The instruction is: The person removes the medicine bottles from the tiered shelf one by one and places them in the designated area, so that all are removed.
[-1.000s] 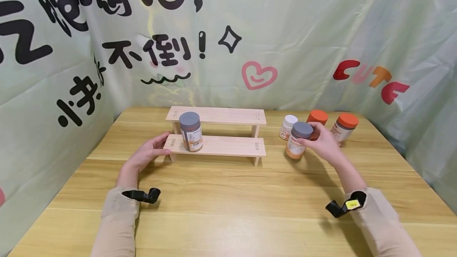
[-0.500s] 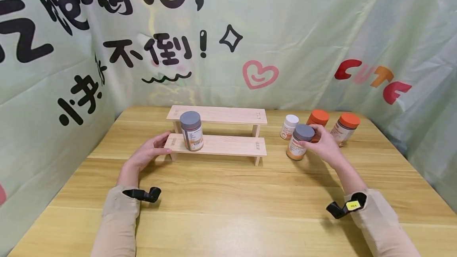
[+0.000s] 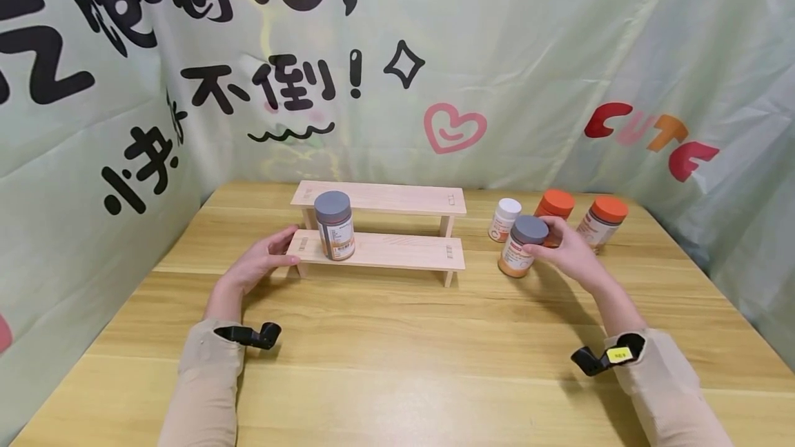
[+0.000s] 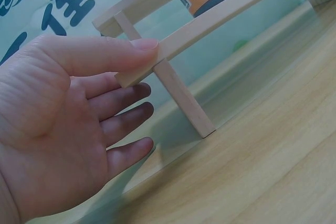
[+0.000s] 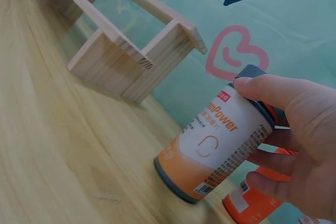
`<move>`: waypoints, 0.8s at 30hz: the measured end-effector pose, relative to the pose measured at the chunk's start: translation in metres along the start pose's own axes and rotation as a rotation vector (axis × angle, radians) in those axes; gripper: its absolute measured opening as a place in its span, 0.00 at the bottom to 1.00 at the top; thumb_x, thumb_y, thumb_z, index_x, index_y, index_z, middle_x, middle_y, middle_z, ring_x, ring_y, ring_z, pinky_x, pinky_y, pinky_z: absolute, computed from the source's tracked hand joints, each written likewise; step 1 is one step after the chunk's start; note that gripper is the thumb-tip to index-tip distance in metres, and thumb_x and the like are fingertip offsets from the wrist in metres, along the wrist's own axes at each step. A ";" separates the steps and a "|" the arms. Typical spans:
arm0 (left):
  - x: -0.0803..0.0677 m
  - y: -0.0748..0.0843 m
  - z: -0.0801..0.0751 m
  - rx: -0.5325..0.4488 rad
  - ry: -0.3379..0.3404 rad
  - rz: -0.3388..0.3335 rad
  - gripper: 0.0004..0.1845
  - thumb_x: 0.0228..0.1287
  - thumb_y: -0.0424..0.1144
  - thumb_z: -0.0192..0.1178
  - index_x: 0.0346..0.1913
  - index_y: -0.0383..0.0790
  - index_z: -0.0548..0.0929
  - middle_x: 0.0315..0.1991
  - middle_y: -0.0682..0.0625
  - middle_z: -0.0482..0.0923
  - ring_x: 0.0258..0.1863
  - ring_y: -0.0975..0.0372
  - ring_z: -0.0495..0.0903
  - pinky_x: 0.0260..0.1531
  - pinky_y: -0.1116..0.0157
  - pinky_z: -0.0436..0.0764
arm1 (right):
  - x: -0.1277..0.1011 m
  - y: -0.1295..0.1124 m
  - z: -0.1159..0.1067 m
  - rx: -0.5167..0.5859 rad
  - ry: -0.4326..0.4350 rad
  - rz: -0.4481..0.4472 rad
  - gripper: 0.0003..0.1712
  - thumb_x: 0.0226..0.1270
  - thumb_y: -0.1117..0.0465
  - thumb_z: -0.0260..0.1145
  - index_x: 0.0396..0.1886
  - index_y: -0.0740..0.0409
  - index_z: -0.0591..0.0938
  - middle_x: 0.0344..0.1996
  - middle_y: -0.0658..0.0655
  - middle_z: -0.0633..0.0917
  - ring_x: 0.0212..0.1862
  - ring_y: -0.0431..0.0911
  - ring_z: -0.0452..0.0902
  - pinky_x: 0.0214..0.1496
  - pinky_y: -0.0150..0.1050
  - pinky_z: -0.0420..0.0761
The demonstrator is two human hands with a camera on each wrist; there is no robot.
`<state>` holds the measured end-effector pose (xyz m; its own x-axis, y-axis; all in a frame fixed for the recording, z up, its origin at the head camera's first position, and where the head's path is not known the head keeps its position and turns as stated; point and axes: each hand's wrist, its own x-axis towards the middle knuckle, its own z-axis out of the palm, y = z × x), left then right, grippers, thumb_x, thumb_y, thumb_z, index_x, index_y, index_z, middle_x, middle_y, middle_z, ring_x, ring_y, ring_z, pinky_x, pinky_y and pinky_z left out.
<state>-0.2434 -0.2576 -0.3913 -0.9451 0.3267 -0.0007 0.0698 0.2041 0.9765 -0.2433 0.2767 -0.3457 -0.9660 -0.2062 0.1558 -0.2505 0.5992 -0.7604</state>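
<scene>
Right hand point(image 3: 562, 248) — we log fingers curled round the grey-lidded bottle point(image 3: 523, 246), right of centre in the head view, standing on the table point(image 3: 397, 364). Left hand point(image 3: 257, 264) — fingers straight, thumb touching the end of the wooden shelf point(image 3: 385, 252), centre left.

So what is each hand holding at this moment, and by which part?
The right hand grips the grey-capped bottle around its cap and upper body. The left hand holds nothing; its straight fingers touch the lower shelf's end.
</scene>
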 end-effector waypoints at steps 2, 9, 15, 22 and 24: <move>0.000 0.001 0.000 -0.001 -0.005 0.006 0.43 0.59 0.31 0.59 0.71 0.27 0.45 0.72 0.34 0.40 0.70 0.45 0.42 0.67 0.50 0.45 | 0.000 -0.002 -0.002 -0.003 0.009 0.000 0.36 0.63 0.56 0.64 0.63 0.71 0.61 0.54 0.69 0.72 0.51 0.53 0.70 0.43 0.26 0.72; -0.001 0.002 0.000 -0.010 -0.002 -0.011 0.43 0.59 0.31 0.60 0.71 0.28 0.46 0.72 0.35 0.40 0.70 0.46 0.42 0.67 0.51 0.45 | 0.000 -0.010 -0.010 0.015 0.057 -0.017 0.33 0.63 0.55 0.64 0.61 0.67 0.65 0.54 0.66 0.73 0.48 0.40 0.69 0.42 0.25 0.72; -0.001 0.002 -0.001 0.004 0.002 -0.008 0.43 0.59 0.32 0.60 0.71 0.28 0.46 0.72 0.35 0.40 0.70 0.45 0.42 0.67 0.50 0.45 | 0.003 -0.018 -0.014 0.043 0.086 -0.050 0.32 0.64 0.55 0.63 0.62 0.67 0.64 0.54 0.66 0.74 0.48 0.36 0.70 0.41 0.23 0.72; -0.001 0.002 0.000 0.017 0.001 -0.009 0.43 0.59 0.32 0.60 0.71 0.28 0.46 0.72 0.35 0.41 0.70 0.45 0.43 0.67 0.50 0.45 | 0.006 -0.033 -0.017 0.015 0.083 -0.017 0.34 0.63 0.51 0.63 0.63 0.63 0.65 0.57 0.64 0.72 0.57 0.56 0.69 0.44 0.22 0.71; -0.001 0.003 0.000 0.013 0.000 -0.009 0.43 0.59 0.32 0.60 0.71 0.28 0.46 0.72 0.35 0.41 0.70 0.45 0.43 0.67 0.51 0.45 | 0.007 -0.039 -0.016 0.014 0.080 -0.022 0.36 0.63 0.50 0.63 0.65 0.62 0.64 0.58 0.64 0.72 0.58 0.57 0.68 0.46 0.22 0.71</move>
<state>-0.2419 -0.2576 -0.3882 -0.9457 0.3248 -0.0096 0.0654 0.2192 0.9735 -0.2418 0.2648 -0.3048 -0.9624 -0.1565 0.2223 -0.2716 0.5843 -0.7647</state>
